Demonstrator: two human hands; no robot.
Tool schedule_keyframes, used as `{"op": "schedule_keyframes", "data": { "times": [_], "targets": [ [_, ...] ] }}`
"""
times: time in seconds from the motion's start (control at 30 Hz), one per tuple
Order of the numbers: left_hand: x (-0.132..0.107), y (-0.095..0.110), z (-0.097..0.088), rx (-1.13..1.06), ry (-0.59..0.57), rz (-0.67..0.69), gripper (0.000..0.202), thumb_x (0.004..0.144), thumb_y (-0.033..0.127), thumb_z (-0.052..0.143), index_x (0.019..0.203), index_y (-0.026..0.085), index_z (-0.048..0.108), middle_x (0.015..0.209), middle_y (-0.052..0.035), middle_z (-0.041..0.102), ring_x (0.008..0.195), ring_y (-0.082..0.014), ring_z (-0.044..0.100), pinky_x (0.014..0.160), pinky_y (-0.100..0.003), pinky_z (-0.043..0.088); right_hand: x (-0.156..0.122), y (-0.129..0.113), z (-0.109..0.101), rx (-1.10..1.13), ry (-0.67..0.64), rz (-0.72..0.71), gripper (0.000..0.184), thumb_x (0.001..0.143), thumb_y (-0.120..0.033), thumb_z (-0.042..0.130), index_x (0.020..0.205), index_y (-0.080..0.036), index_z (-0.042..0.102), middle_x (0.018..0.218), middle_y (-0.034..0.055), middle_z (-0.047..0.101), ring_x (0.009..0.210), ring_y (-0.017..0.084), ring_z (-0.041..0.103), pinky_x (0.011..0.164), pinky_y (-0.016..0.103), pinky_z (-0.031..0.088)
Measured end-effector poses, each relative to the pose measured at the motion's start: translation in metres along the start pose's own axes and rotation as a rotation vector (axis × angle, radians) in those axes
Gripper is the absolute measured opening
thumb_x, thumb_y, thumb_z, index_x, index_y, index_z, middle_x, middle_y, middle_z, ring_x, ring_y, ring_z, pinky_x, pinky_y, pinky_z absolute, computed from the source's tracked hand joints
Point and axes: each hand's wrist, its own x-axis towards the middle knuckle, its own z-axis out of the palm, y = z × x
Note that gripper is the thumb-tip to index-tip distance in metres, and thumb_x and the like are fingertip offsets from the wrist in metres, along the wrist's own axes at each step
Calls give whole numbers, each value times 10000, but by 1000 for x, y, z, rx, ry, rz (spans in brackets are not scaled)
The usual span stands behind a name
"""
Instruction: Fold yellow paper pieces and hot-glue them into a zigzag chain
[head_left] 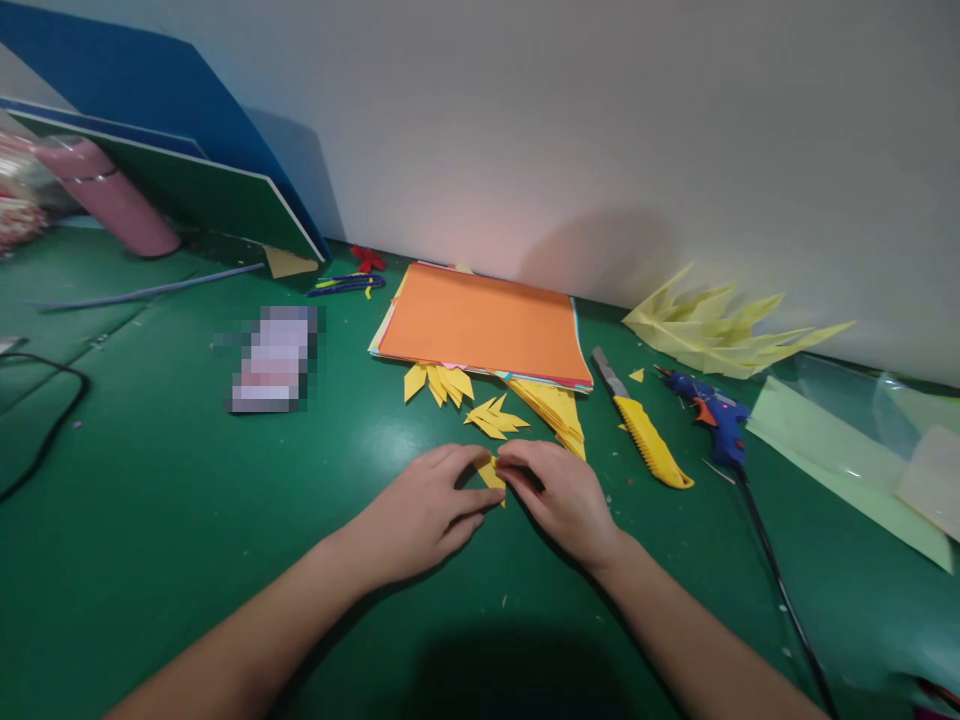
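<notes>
Between my two hands is a small yellow paper piece (pixel 491 478), low over the green table. My left hand (pixel 431 505) pinches its left side, with the index finger laid along it. My right hand (pixel 559 495) has its fingertips closed on the upper right corner. Just beyond my hands lie a cluster of yellow paper leaves (pixel 495 417), a second cluster of pointed yellow pieces (pixel 439 383) and a stack of yellow paper strips (pixel 555 408). The fingers hide part of the held piece.
An orange-topped paper stack (pixel 487 315) lies near the wall. Rightward are a yellow utility knife (pixel 649 435) with bare blade, a blue glue gun (pixel 716 415) with trailing cord, and a spiky folded yellow paper (pixel 720 325). A blurred phone (pixel 274 360) and pink bottle (pixel 112 195) are left.
</notes>
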Motion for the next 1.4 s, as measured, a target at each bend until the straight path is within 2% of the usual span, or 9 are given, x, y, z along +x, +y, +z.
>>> {"op": "schedule_keyframes", "data": {
  "times": [0.7, 1.03, 1.27, 1.4],
  "targets": [
    [1, 1, -1, 2, 9, 29, 285, 901, 183, 486, 1136, 225, 642, 1232, -102, 533, 1099, -259, 498, 931, -441, 455, 0, 2, -2, -24, -58, -73, 186, 931, -161, 435, 1021, -196, 594, 890, 59, 702, 800, 201, 637, 695, 307, 501],
    [2, 1, 0, 8, 18, 10, 274, 883, 190, 513, 1123, 233, 637, 1225, -95, 539, 1099, -256, 499, 941, -449, 446, 3, -3, -10, -121, -121, -80, 199, 908, -167, 442, 1023, -196, 603, 818, 67, 662, 764, 208, 604, 656, 311, 469],
    [2, 1, 0, 33, 3, 8, 281, 884, 198, 511, 1130, 235, 641, 1237, -101, 530, 1118, -265, 500, 962, -464, 428, 1, -4, -3, -55, 78, -44, 125, 891, -176, 450, 937, -193, 565, 763, 52, 667, 717, 198, 620, 631, 294, 473],
    [1, 1, 0, 36, 4, 4, 284, 886, 196, 510, 1135, 237, 640, 1238, -99, 526, 1129, -265, 494, 967, -463, 425, -1, -3, -3, -73, 134, -16, 88, 882, -197, 474, 861, -199, 560, 721, 33, 673, 636, 176, 630, 574, 269, 461]
  ]
}}
